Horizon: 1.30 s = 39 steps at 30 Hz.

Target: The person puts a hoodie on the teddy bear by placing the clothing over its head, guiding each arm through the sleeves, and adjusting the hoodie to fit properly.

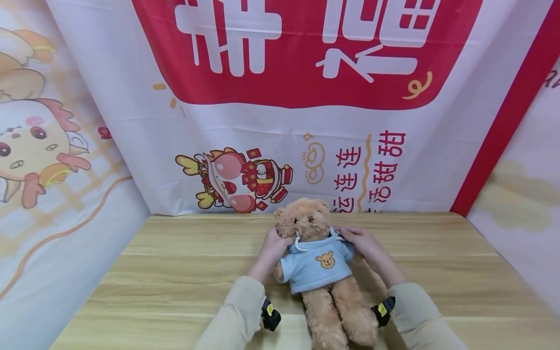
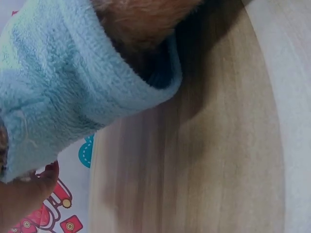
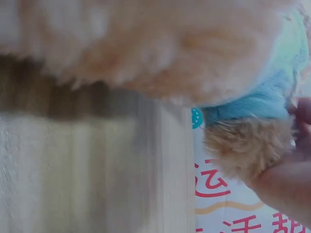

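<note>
A light-brown teddy bear faces up toward the head camera over the wooden table, its head at the far edge and its legs toward me. It wears a pale blue hoodie with white drawstrings and a bear-face patch. At the left of the collar, my left hand grips the hoodie beside the bear's cheek. My right hand pinches the collar on the other side, above the bear's arm. Fingertips are partly hidden by cloth and fur. The left wrist view shows the hoodie's loose lower hem.
The wood-grain table ends at a hanging white cloth with red printing and a cartoon figure. Printed cloths also stand at the left and right sides. Each wrist carries a small black strap device.
</note>
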Motion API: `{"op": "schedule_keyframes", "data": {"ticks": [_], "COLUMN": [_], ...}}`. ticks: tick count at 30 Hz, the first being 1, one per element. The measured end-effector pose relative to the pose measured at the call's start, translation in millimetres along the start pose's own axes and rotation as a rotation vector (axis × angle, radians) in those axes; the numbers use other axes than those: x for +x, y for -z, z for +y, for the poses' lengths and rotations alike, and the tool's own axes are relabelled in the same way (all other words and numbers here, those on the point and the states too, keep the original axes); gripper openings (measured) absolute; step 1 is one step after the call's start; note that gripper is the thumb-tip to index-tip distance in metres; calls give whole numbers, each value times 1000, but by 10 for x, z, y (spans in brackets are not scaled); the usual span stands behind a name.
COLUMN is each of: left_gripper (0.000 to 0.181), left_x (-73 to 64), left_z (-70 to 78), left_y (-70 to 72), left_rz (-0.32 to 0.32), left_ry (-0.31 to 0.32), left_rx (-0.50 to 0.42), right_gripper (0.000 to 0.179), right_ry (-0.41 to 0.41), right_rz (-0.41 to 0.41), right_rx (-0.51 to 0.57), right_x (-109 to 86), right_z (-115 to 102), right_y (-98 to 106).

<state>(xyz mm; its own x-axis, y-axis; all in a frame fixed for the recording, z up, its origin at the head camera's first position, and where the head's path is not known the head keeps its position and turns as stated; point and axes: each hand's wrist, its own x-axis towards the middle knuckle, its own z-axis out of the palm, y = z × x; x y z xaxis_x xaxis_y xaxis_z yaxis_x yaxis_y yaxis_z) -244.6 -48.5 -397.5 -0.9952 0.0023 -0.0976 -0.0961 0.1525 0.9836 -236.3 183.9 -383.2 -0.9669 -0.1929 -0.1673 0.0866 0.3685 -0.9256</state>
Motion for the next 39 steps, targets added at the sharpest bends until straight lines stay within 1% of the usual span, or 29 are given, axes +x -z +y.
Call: {"op": "schedule_keyframes", "data": {"ticks": [2,3,5,8,12,14,15,17,19,21,24,26,28,30,32,33,34,35,36,37,39], "left_gripper": [53,54,55,60,74,81,84,89,92,91,80,73,68,67,66,66,66,67,68,71,80], "left_x": [4,3,-1,-15,-44,-62,-71,-81,-88,-90,-97,-101,-95,-82,-72,-73,-75,-80,-86,-92,-102], "left_z": [-9,-10,-18,-22,-31,-31,-33,-35,-39,-53,-89,-123,-165,-201,-225,-230,-228,-225,-220,-215,-198], "left_y": [-1,0,3,20,70,103,117,134,138,132,121,115,112,119,127,135,143,155,166,179,212], "left_rz": [1,-9,-52,-127,-204,-246,-264,-298,-311,-299,-263,-237,-225,-219,-226,-231,-237,-246,-256,-266,-291], "left_ry": [5,6,10,25,60,80,79,80,60,35,24,17,6,-1,3,8,16,24,32,41,65], "left_rx": [0,1,-16,-28,52,88,108,109,107,112,114,117,102,93,75,72,76,78,80,86,102], "right_gripper": [48,49,50,50,47,47,48,51,54,55,54,56,59,61,54,47,40,34,28,25,27], "right_ry": [12,13,31,48,67,69,73,74,64,54,49,50,63,95,139,163,189,203,216,225,239], "right_rz": [-53,-70,-87,-72,-24,-11,-8,-12,-35,-57,-80,-62,-15,71,159,187,199,192,165,120,31], "right_rx": [18,25,31,22,-24,-52,-68,-112,-130,-133,-128,-130,-163,-213,-259,-281,-296,-309,-316,-315,-339], "right_x": [-13,-20,-28,-24,-3,-1,-3,-8,-15,-20,-30,-33,-25,-24,-56,-83,-120,-163,-208,-249,-311], "right_z": [-8,-9,-3,25,70,83,87,97,109,126,150,160,166,149,99,70,37,5,-24,-43,-59], "right_y": [35,47,62,61,36,25,22,14,0,-19,-54,-75,-85,-85,-67,-55,-45,-41,-39,-40,-61]}}
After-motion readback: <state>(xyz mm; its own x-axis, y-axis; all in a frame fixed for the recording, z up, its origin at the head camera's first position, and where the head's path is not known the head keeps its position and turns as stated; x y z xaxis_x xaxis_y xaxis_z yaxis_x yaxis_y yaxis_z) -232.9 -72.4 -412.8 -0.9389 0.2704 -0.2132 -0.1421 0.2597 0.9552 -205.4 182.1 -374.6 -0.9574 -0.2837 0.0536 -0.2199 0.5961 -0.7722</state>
